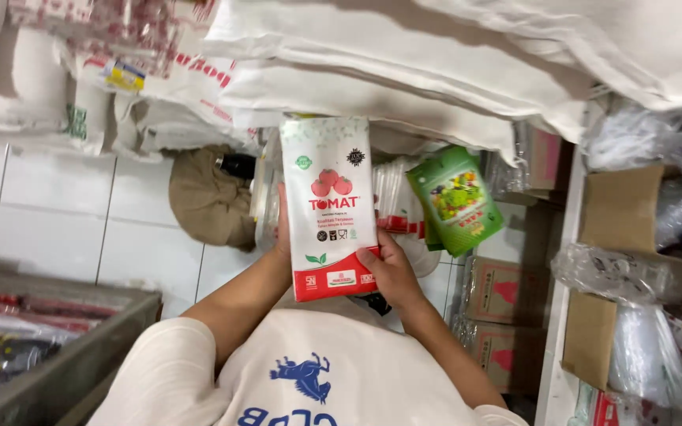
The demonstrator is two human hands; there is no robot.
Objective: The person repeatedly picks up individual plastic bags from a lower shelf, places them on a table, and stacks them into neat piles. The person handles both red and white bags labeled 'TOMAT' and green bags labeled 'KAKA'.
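Here both hands, the left hand (280,230) and right hand (388,268), clasp the flat white-and-red plastic seed packet with tomato pictures (331,207) by its edges, upright, its printed face turned toward the person as if for reading.

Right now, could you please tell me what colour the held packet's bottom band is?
Red, under a white body on the flat packet; head view.

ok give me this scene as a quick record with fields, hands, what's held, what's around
left hand: grips the left edge of the packet, mostly hidden behind it
right hand: holds the packet's lower right edge, thumb on the front
packet: white and red pouch with tomato pictures, held upright in front of the chest
green packet: tilted, just right of the held one
white sacks: piled above
cardboard boxes: stacked at lower right
floor: white tiles
crate: grey, lower left, holds wrapped goods
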